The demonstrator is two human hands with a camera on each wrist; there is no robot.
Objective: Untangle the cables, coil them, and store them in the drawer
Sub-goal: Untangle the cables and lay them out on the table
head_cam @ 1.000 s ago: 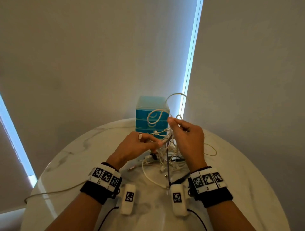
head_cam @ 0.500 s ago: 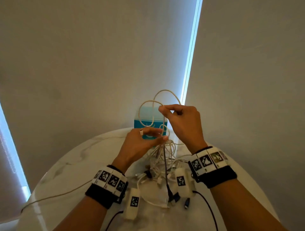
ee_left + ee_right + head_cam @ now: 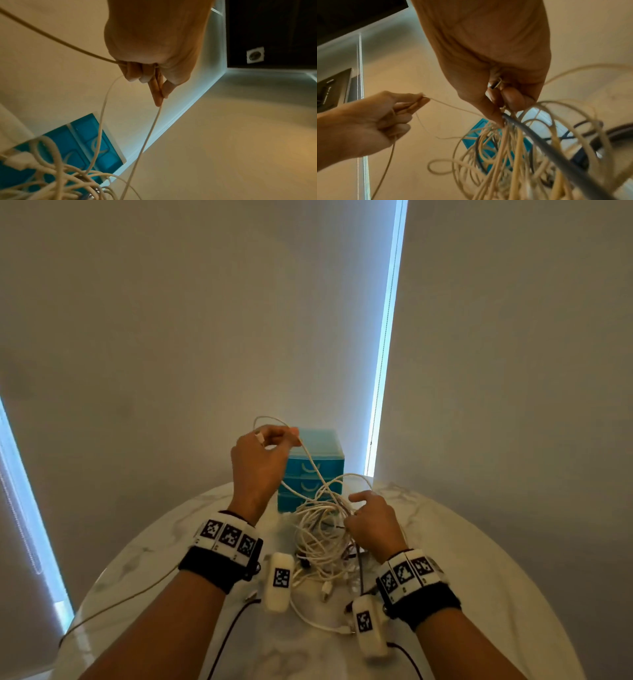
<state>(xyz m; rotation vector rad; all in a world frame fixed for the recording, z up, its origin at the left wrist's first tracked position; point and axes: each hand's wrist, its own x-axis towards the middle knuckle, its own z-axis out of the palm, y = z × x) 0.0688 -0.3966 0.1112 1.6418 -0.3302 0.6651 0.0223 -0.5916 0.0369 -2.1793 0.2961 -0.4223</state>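
A tangle of white cables [image 3: 322, 542] with a dark one among them lies mid-table, in front of a blue drawer unit [image 3: 318, 463] whose drawers are closed. My left hand [image 3: 291, 436] is raised above and left of the unit and pinches one white cable [image 3: 310, 460] that runs down into the tangle. The left wrist view shows thumb and fingers of my left hand [image 3: 157, 88] pinching that cable [image 3: 150, 128]. My right hand [image 3: 356, 508] sits low on the tangle's right side. In the right wrist view my right hand [image 3: 503, 108] grips a bunch of strands [image 3: 513, 155] beside a dark grey cable [image 3: 556, 148].
The round marble table [image 3: 479, 594] stands against a wall corner with bright window strips. A thin cable [image 3: 120, 601] trails off the table's left edge. Loose plugs [image 3: 325, 590] lie at the near side of the tangle.
My left hand has risen up and left, drawing one white cable out of the tangle. My right hand let go of the raised loop and dropped onto the tangle.
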